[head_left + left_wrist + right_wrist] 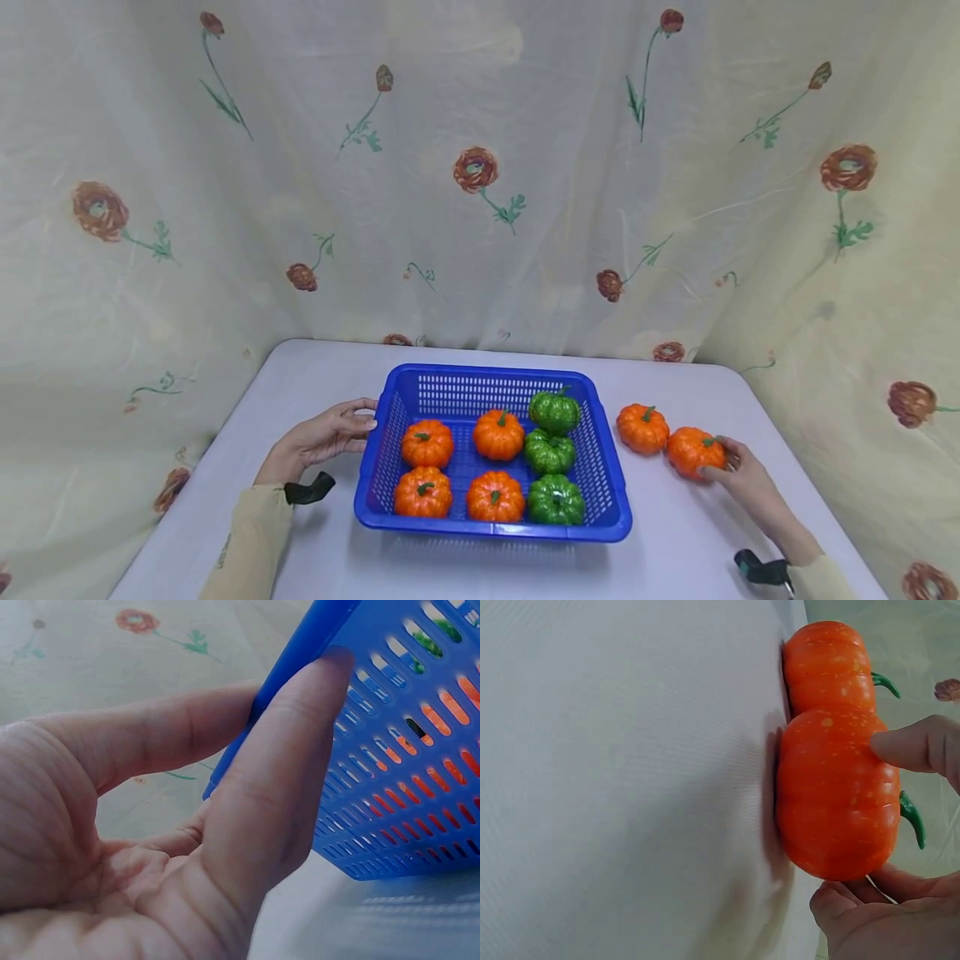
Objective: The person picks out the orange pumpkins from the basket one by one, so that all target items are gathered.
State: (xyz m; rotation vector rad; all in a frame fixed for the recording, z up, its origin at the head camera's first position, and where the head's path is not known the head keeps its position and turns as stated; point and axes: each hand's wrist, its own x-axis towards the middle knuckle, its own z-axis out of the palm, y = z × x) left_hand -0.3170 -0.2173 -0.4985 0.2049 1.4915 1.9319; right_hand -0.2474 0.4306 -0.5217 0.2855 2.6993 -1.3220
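A blue plastic basket (492, 531) holds several small orange pumpkins (427, 443) and three green pumpkins (550, 452) along its right side. At the basket's left edge, my left hand (330, 435) pinches the rim between thumb and fingers; the left wrist view shows the rim (300, 656) running between them. To the right of the basket, two more orange pumpkins sit side by side on the table. My right hand (753, 492) grips the nearer orange pumpkin (693, 452), thumb on one side and fingers on another. Touching it is the other orange pumpkin (829, 667), with a green stem.
The table (330, 542) has a white cover. Behind it and at both sides hangs a pale curtain (555, 275) printed with flowers. A black wrist strap device (309, 489) is on the left wrist, another (761, 568) on the right.
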